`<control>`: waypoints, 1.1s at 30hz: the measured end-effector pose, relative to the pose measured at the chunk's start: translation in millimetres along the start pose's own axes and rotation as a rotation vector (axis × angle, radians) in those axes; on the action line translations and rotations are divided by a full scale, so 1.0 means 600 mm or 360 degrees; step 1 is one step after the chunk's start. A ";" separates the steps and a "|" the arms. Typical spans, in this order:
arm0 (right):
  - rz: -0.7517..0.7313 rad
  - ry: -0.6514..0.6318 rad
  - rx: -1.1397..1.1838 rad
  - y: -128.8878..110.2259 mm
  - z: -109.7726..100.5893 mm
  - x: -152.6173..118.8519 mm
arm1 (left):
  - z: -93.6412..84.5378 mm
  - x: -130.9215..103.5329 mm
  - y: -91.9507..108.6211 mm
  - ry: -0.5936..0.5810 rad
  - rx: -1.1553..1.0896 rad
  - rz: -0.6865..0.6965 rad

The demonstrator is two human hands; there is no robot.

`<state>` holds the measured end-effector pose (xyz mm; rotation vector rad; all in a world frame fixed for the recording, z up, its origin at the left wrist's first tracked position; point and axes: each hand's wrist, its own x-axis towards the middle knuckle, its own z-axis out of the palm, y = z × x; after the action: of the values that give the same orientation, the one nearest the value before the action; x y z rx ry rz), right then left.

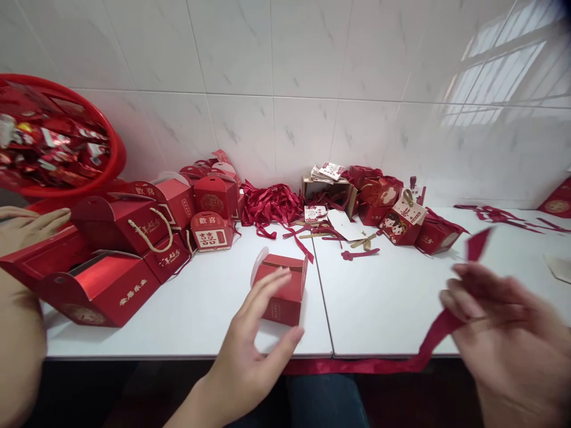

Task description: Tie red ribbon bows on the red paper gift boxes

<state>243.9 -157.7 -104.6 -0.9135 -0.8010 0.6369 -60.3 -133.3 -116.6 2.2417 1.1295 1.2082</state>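
Observation:
In the head view, a small red gift box (pixel 282 303) stands on the white table close to its front edge, with its rounded side flaps upright. My left hand (pixel 250 345) is at the box's near left side, fingers and thumb spread apart. My right hand (pixel 499 321), on the right, pinches a dark red ribbon (pixel 435 342) near one end, and a short tip sticks up above the fingers. From there the ribbon droops leftward along the table's front edge to beside my left wrist, where its other end is hidden.
Several red gift boxes (pixel 134 291) crowd the left, beside another person's arm (pixel 20 321). A red basket (pixel 118 148) of wrapped sweets is behind them. Along the wall lie a ribbon heap (pixel 272 202), an open carton (pixel 330 189) with cards and several tied boxes (pixel 439 232).

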 end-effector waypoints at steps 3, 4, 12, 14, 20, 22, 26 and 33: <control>0.0365 -0.0246 0.0114 0.012 0.065 -0.029 | 0.046 0.041 -0.004 0.0159 0.0476 0.0199; 0.0465 -0.0346 0.0083 0.019 0.078 -0.036 | 0.059 0.052 -0.011 0.0177 0.0617 0.0221; 0.0586 -0.0806 -0.0243 0.060 0.118 -0.071 | 0.067 0.059 -0.037 0.0054 0.0890 0.0396; 0.0570 -0.0864 -0.0283 0.059 0.122 -0.078 | 0.055 0.054 -0.032 -0.0009 0.0828 0.0455; 0.0552 -0.0958 -0.0313 0.058 0.119 -0.099 | 0.037 0.046 -0.026 -0.0153 0.0674 0.0542; 0.0566 -0.0975 -0.0300 0.058 0.117 -0.105 | 0.035 0.044 -0.025 -0.0188 0.0664 0.0561; 0.0599 -0.0909 -0.0303 0.052 0.114 -0.114 | 0.031 0.039 -0.019 -0.0254 0.0627 0.0572; 0.0574 -0.0841 -0.0342 0.043 0.129 -0.113 | 0.029 0.032 -0.010 -0.0359 0.0580 0.0577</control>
<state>139.3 -164.0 -120.6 -1.1152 -1.2036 1.1530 -42.9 -113.4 -120.3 2.8723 0.9416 0.8876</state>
